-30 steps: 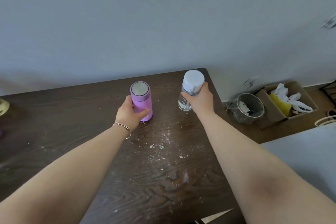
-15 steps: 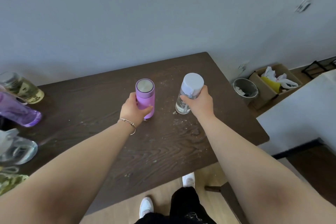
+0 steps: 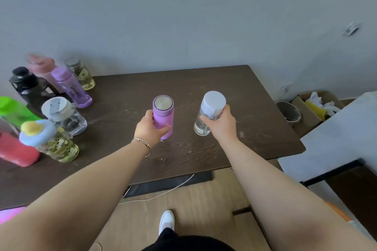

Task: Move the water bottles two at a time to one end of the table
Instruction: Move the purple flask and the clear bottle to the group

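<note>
Head view shows the left hand (image 3: 149, 130) wrapped around the lower body of the purple bottle (image 3: 163, 116) and the right hand (image 3: 221, 123) closed on the clear bottle with the white cap (image 3: 210, 113), both upright at frame centre over the dark table (image 3: 255, 128). One bottle per hand fits the two-at-a-time rule. A cluster of other bottles (image 3: 61, 116) stands at the frame's left, well apart, probably the collecting end.
</note>
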Available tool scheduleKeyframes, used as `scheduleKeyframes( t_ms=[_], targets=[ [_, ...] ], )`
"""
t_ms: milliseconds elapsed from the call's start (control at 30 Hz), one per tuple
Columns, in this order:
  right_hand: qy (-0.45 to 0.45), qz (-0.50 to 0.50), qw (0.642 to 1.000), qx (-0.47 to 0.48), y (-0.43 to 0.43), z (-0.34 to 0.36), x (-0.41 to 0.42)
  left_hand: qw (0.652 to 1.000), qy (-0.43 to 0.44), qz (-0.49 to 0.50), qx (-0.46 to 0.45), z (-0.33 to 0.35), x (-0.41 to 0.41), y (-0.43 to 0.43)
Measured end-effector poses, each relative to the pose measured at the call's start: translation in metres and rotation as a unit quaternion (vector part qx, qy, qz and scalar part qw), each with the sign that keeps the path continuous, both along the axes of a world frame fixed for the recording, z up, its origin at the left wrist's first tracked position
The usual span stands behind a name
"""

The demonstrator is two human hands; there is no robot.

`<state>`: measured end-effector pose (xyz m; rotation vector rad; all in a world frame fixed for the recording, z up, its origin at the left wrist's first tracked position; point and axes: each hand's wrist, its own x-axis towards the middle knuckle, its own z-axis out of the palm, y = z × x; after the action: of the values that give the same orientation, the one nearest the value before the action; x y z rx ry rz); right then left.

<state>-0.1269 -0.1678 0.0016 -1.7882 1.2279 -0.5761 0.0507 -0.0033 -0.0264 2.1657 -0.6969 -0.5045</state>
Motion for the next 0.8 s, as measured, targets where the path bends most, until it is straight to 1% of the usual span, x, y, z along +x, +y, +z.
scheduleKeyframes(
  t_ms=[167, 367, 500, 633, 800],
  targets=[
    [-0.011, 0.051, 0.999, 0.012, 0.053, -0.002, -0.007, 0.996, 0.011, 0.088, 0.008, -0.003, -0.027, 0.078],
    [-0.023, 0.118, 0.992, 0.033, 0.116, -0.002, 0.013, 0.989, -0.004, 0.145, 0.02, 0.003, -0.027, 0.16],
    [-0.018, 0.16, 0.986, 0.03, 0.16, -0.001, 0.044, 0.982, -0.018, 0.184, 0.023, 0.003, -0.006, 0.215],
    [-0.015, 0.186, 0.982, 0.03, 0.205, -0.004, 0.08, 0.976, -0.011, 0.217, 0.012, -0.001, 0.024, 0.262],
    [0.001, 0.179, 0.984, 0.027, 0.267, -0.006, 0.13, 0.975, -0.002, 0.22, -0.001, -0.014, 0.074, 0.319]
  ],
)
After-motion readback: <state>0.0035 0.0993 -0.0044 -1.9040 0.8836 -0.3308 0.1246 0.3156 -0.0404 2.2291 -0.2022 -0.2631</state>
